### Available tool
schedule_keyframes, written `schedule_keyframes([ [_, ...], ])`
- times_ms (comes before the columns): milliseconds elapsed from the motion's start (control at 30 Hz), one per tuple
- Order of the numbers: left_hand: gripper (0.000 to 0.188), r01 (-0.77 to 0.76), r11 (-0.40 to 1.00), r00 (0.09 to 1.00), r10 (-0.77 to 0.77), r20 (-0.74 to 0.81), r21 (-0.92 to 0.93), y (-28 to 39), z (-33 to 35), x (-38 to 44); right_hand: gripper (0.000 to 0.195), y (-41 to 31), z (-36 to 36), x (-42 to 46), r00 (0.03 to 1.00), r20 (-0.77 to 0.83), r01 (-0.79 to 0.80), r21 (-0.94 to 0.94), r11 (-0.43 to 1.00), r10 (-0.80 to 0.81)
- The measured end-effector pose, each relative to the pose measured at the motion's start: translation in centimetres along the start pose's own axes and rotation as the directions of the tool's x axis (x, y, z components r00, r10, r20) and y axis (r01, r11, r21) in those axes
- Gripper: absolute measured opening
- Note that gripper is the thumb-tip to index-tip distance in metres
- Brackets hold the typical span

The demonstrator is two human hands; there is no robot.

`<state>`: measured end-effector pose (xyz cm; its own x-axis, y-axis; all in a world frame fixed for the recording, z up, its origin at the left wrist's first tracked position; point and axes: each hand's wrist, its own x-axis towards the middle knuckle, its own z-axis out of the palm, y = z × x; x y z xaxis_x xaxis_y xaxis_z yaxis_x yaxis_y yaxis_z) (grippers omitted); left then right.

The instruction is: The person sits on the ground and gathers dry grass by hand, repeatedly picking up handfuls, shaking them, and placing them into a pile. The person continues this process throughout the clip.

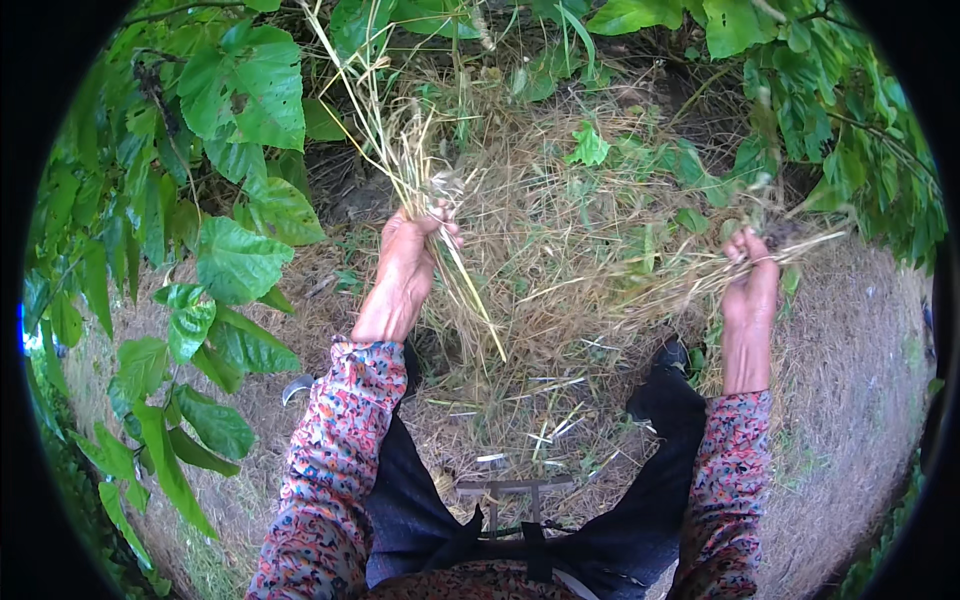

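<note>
My left hand [411,247] grips a bunch of dry, straw-coloured grass stalks [386,161]. Long stems rise from the fist towards the upper left, and others trail down to the right. Out to the right, my right hand [748,277] is closed around a second bunch of dry stalks [675,289]. That bunch lies nearly level, its loose ends pointing left, with a dark, blurred clump by the thumb. The two bunches are apart, both above ground covered with dry grass [540,247]. Fingers hide the gripped part of each bunch.
Leafy green branches [240,255] hang close on the left, and more foliage [847,127] on the upper right. A curved metal blade [298,388] shows beside my left forearm. Between my legs is a small frame [514,486]. A dark shoe [670,352] rests below the right bunch.
</note>
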<state>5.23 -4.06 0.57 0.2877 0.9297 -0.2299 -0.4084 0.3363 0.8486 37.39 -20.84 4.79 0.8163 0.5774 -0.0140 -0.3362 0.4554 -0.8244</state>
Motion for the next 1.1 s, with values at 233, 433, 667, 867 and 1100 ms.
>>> schedule_keyframes([
  [233,0.017,0.189,0.98,0.955,-0.197,0.219,0.06,-2.8,3.1,-2.5,0.008,7.1,4.5,-5.8,0.876,0.271,-0.309,-0.318,0.896,0.399],
  [433,0.012,0.145,0.969,0.929,-0.204,0.31,0.201,-4.0,4.1,-4.0,0.01,9.9,6.9,-8.9,0.8,0.392,-0.3,-0.395,0.869,0.454],
  [667,0.012,0.194,0.934,0.896,-0.293,0.333,0.301,-4.9,3.8,-4.2,0.013,11.0,7.3,-9.0,0.724,0.371,-0.48,-0.336,0.811,0.582],
  [867,0.012,0.244,0.94,0.901,-0.31,0.304,0.238,-5.3,3.5,-4.0,0.02,10.5,7.8,-9.3,0.788,0.322,-0.406,-0.368,0.837,0.524],
  [1100,0.012,0.178,0.963,0.947,-0.224,0.229,0.204,-4.7,4.0,-4.2,0.02,11.0,7.7,-9.1,0.812,0.313,-0.362,-0.393,0.845,0.493],
])
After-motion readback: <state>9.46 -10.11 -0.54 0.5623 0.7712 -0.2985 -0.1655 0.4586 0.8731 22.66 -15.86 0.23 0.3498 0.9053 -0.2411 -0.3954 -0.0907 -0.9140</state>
